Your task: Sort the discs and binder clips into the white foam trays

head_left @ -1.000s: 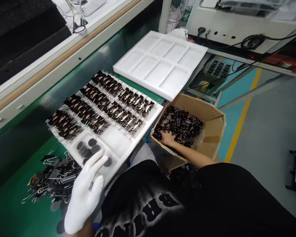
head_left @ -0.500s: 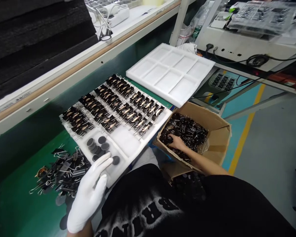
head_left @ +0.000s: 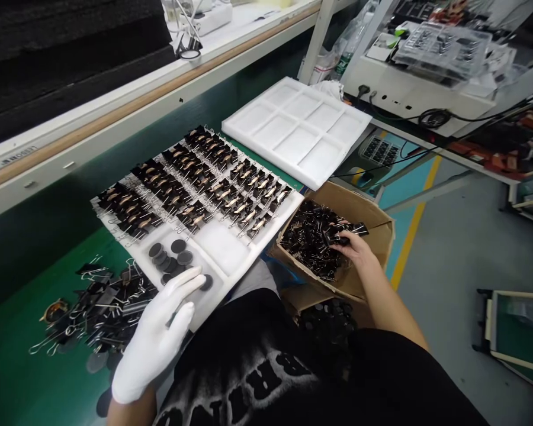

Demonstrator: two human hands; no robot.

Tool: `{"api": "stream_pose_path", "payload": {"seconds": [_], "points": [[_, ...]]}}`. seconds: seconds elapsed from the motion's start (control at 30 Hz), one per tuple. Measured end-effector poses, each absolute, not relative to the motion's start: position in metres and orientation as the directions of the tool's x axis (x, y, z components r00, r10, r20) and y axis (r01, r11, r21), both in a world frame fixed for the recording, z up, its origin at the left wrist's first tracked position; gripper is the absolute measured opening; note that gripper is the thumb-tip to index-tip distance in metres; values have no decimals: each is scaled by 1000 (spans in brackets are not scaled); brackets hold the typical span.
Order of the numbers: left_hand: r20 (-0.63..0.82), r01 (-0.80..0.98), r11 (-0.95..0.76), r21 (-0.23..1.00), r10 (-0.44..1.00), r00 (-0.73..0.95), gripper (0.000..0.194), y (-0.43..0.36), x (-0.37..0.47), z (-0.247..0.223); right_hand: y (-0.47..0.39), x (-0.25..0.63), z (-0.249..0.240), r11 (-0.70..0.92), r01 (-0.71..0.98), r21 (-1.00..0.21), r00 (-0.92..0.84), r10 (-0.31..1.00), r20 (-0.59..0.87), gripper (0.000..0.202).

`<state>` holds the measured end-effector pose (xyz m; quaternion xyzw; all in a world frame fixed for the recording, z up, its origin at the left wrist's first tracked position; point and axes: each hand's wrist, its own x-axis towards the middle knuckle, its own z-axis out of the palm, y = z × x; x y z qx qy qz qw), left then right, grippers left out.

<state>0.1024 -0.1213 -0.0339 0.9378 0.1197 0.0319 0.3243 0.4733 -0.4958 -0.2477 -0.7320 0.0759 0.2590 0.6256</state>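
Note:
My left hand (head_left: 157, 328), in a white glove, rests at the near edge of a white foam tray (head_left: 244, 260). Its fingers are stretched out with the thumb apart, beside several dark round discs (head_left: 185, 257) lying in one compartment. Rows of black binder clips (head_left: 177, 168) with pale pieces in their jaws fill the tray's far compartments. Over a cardboard box (head_left: 382, 236), my bare right hand (head_left: 357, 248) grips a bunch of black binder clips (head_left: 344, 232). More loose binder clips (head_left: 311, 236) are heaped in the box below it.
A second white foam tray (head_left: 297, 130) with bare compartments lies behind the first. On the green table at left is a pile of binder clips (head_left: 111, 302) with dark discs beside it. A metal shelf rail (head_left: 151, 89) runs above the table. Dark discs (head_left: 326, 316) lie below the box.
My right hand has risen from the heap in the box and moved right, now with a bunch of binder clips in it. My left hand stays by the discs. The view has shifted slightly.

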Motion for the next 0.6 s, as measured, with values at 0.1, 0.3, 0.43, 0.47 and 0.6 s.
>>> {"api": "stream_pose_path", "payload": {"seconds": [0.1, 0.3, 0.43, 0.47, 0.6], "points": [[-31, 210, -752, 625, 245, 969, 42, -118, 100, -36, -504, 477, -227, -133, -447, -884, 860, 207, -466, 50], [-50, 231, -728, 646, 262, 964, 42, -114, 90, -46, -505, 483, -170, -59, -413, -909, 883, 221, -415, 47], [-21, 225, -721, 655, 281, 960, 41, -117, 83, -47, -477, 475, -121, -13, -383, -924, 875, 315, -367, 42], [-9, 220, -719, 659, 286, 958, 41, -118, 82, -46, -466, 472, -109, 4, -382, -924, 869, 343, -358, 42], [77, 177, -695, 697, 318, 945, 41, -124, 70, -36, -399, 455, -69, 36, -507, -861, 761, 488, -427, 53]]}}
